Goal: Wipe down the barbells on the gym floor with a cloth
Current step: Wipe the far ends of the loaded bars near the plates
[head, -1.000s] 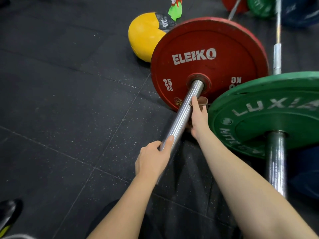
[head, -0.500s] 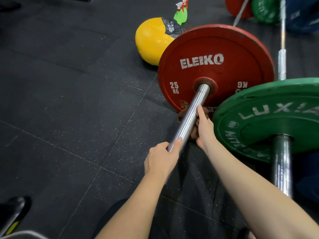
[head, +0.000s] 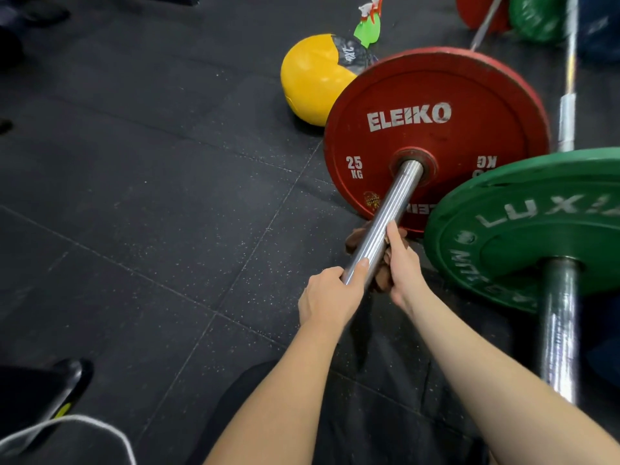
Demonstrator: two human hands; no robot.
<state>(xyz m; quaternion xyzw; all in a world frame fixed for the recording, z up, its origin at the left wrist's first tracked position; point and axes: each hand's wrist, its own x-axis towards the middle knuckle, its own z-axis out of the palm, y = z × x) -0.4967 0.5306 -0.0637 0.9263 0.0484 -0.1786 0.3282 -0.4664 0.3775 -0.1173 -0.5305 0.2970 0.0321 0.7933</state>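
Observation:
A steel barbell sleeve [head: 389,216] sticks out toward me from a red 25 kg Eleiko plate [head: 432,129]. My left hand [head: 330,297] grips the near end of the sleeve, thumb lying along the top. My right hand [head: 402,263] holds a brown cloth [head: 360,238] wrapped under and around the sleeve just beyond my left hand; most of the cloth is hidden behind the steel and my fingers. A second barbell with a green Luxiaojun plate [head: 523,229] lies close on the right, its sleeve [head: 560,330] pointing toward me.
A yellow medicine ball [head: 312,78] and a green spray bottle [head: 367,26] sit behind the red plate. More plates [head: 533,15] and a bar [head: 568,95] lie at the top right. Black rubber floor tiles [head: 151,196] stretch to the left. A dark shoe [head: 63,380] is at the bottom left.
My right hand has slid the cloth back along the sleeve, from near the red plate toward my left hand. My left hand has kept its grip on the sleeve's end.

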